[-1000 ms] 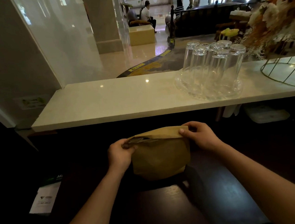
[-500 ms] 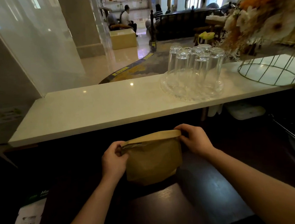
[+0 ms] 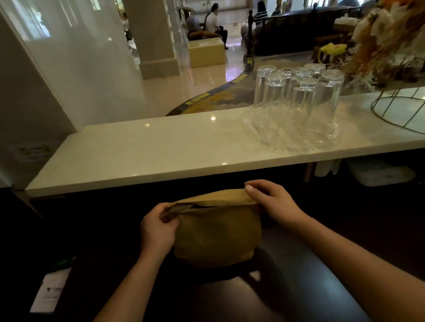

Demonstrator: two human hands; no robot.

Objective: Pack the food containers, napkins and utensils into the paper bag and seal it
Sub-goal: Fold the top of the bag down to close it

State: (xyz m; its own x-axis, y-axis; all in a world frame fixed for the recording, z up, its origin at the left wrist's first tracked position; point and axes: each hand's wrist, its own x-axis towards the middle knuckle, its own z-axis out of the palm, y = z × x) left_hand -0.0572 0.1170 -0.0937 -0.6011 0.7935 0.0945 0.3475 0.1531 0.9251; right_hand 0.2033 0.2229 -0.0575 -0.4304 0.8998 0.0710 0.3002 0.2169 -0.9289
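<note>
Bag (image 3: 216,233) upright on the dark desk (image 3: 282,301), just below the white counter (image 3: 154,150). Left hand (image 3: 157,228) pinching the bag's left top corner, right hand (image 3: 274,201) gripping the folded flap's right end.

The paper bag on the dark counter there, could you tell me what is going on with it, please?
A person is closing the brown paper bag, which stands upright on the dark counter. The left hand pinches the left end of its folded-over top and the right hand holds the right end. A dark gap shows under the flap, so it is not yet sealed. Upturned glasses sit on the pale ledge behind.
</note>
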